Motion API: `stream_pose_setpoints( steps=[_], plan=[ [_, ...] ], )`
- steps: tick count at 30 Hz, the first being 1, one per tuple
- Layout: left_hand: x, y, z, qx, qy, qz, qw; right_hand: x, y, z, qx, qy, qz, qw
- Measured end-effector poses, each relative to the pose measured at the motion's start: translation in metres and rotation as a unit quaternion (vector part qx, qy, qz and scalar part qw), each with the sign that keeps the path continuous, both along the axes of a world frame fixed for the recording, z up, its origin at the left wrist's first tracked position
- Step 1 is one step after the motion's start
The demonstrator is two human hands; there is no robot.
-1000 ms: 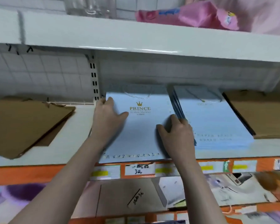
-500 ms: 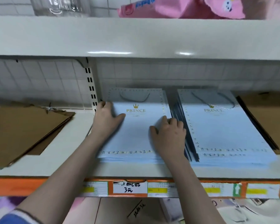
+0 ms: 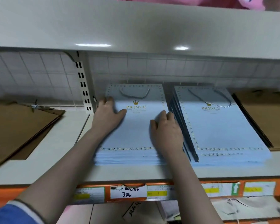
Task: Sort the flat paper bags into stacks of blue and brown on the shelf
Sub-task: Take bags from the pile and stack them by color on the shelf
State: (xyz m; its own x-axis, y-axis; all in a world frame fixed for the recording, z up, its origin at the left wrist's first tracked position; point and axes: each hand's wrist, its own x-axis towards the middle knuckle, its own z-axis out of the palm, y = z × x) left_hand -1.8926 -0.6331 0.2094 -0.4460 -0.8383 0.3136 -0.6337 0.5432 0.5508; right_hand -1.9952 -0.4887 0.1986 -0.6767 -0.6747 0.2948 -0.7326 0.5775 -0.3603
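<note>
Left blue stack point(image 3: 136, 135): lies on the shelf point(image 3: 120, 172), edges roughly squared, under both hands.
Left hand point(image 3: 107, 118): flat on the stack's left edge, fingers straight, gripping nothing.
Right hand point(image 3: 167, 131): flat at its right edge, fingers relaxed, also gripping nothing.
Right blue stack point(image 3: 223, 126): just beside, fanned and uneven.
Brown bags point(image 3: 18, 126): loose pile far left; another brown stack point(image 3: 263, 117) far right.
Progress: colours look separated; tidying the fanned stack and the loose brown pile seems left.
</note>
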Motion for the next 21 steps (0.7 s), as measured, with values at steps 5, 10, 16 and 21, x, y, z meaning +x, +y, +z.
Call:
stream_pose_setpoints(
  steps=[5, 10, 16, 21],
  plan=[
    [0.001, 0.002, 0.001, 0.003, 0.001, -0.012, 1.000, 0.002, 0.007, 0.003, 0.019, -0.018, -0.002, 1.000],
    [0.003, 0.004, 0.005, 0.003, -0.005, -0.010, 1.000, 0.000, 0.012, 0.004, -0.003, -0.028, 0.018, 0.999],
    [0.028, 0.022, 0.004, -0.109, -0.017, 0.045, 0.993, 0.004, 0.023, 0.005, -0.012, 0.040, 0.032, 0.999],
    [0.078, 0.031, 0.003, -0.157, -0.062, 0.106, 0.980, 0.028, 0.015, 0.008, 0.016, 0.047, 0.101, 0.994]
  ],
)
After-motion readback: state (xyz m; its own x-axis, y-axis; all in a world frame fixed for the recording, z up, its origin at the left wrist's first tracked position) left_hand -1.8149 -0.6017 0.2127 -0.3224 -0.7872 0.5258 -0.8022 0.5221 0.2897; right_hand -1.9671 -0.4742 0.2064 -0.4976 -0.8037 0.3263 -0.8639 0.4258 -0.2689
